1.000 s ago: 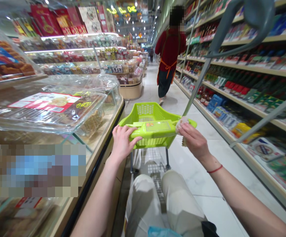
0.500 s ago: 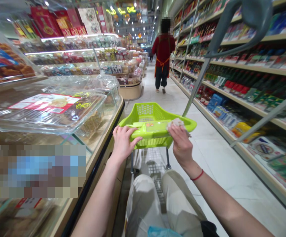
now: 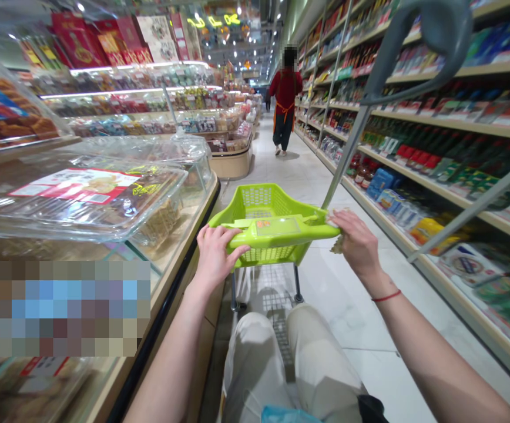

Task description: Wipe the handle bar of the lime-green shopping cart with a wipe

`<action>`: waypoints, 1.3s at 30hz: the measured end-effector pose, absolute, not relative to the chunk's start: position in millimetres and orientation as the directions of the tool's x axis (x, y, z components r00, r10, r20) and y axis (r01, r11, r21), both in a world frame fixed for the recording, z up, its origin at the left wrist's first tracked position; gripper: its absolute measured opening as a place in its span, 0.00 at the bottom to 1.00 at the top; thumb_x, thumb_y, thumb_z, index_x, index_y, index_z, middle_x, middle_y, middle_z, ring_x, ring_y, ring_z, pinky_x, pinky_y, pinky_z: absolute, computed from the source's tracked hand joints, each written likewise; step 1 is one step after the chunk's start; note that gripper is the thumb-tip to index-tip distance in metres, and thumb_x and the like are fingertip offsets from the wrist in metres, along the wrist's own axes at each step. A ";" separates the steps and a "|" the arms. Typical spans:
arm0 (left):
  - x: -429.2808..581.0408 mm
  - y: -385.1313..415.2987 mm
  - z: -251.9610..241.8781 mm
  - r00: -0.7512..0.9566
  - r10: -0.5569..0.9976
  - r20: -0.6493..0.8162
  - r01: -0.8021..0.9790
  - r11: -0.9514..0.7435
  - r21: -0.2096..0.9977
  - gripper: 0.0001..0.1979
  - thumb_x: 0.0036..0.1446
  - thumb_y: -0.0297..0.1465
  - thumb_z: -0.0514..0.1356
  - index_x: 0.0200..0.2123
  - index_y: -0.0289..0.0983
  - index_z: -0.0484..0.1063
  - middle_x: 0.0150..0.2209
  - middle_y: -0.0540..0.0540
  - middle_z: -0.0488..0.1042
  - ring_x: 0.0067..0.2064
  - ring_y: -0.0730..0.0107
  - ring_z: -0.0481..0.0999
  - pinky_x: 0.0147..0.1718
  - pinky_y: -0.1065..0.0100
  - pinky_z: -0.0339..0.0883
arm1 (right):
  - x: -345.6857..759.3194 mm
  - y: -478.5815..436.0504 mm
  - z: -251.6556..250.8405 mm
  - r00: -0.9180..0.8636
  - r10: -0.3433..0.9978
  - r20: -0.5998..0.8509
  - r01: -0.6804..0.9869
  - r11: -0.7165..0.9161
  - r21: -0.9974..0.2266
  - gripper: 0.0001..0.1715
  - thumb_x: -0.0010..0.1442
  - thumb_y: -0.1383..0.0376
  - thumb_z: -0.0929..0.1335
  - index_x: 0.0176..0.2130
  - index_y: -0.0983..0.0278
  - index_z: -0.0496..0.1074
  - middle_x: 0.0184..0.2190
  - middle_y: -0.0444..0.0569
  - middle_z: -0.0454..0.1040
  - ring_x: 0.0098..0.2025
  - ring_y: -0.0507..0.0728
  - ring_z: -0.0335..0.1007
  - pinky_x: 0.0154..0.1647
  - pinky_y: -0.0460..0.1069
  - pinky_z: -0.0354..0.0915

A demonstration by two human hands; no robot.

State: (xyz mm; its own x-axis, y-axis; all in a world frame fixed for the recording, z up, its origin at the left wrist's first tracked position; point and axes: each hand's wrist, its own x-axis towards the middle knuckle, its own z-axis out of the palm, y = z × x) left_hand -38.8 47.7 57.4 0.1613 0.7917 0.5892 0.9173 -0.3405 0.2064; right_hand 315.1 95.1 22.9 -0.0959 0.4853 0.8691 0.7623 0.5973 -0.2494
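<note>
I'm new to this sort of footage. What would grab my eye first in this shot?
Probably the lime-green shopping cart in the middle, with the left hand on its near edge and the right hand at its right end, holding what looks like a crumpled wipe. Next, a big dark grey loop looms at upper right before the shelves, and a person in red is farther down the aisle, back turned.

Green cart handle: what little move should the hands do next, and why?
Maybe slide the right hand, with its crumpled cloth, leftward along the green handle. The cloth is at the handle's right end, so the middle seems within easy reach, and the left hand has its grip on the other end, which could help steady it.
</note>
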 end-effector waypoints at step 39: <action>-29.5 43.9 53.2 0.167 0.776 0.608 0.924 -0.338 0.178 0.15 0.61 0.43 0.61 0.49 0.45 0.75 0.39 0.47 0.74 0.47 0.58 0.70 0.62 0.50 0.51 | 177.4 71.0 71.1 -0.298 0.729 0.616 0.841 0.506 -0.192 0.23 0.67 0.73 0.59 0.52 0.63 0.77 0.54 0.53 0.77 0.59 0.58 0.71 0.66 0.57 0.58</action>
State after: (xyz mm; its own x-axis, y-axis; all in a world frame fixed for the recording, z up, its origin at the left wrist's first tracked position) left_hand -29.5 43.9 53.2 0.1670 0.7759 0.6084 0.9242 -0.3382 0.1776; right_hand 177.4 71.0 71.1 -0.2980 0.7291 0.6161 0.8408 0.5061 -0.1922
